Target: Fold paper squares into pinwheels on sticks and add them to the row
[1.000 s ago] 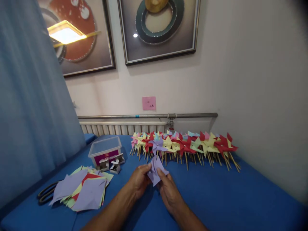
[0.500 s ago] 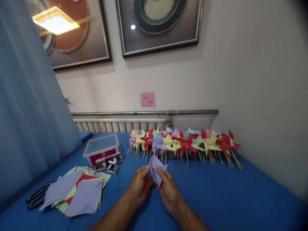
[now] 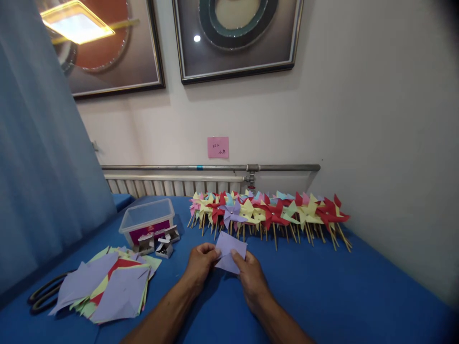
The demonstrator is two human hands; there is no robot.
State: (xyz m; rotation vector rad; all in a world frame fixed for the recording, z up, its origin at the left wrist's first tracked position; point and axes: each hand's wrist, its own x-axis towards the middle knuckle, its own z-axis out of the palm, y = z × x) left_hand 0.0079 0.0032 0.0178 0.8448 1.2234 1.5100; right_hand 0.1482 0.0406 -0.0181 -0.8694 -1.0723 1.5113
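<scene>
Purple paper (image 3: 230,251) pinched between both hands above blue desk (image 3: 322,286): left hand (image 3: 201,265) closed on left edge, right hand (image 3: 251,277) closed on right edge. Row of pinwheels (image 3: 268,215) lined up behind; paper stack (image 3: 111,286) lying left.

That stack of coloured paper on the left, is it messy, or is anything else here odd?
The paper stack is loosely fanned, its sheets askew, partly covering the scissors. The small boxes lie open. Nothing looks spilled or damaged.

Pinwheels (image 3: 268,212) are lined along the table's (image 3: 340,296) far edge; a box (image 3: 147,220) sits left, paper sheets (image 3: 111,286) nearer, possibly scissors (image 3: 41,297) leftmost.
</scene>
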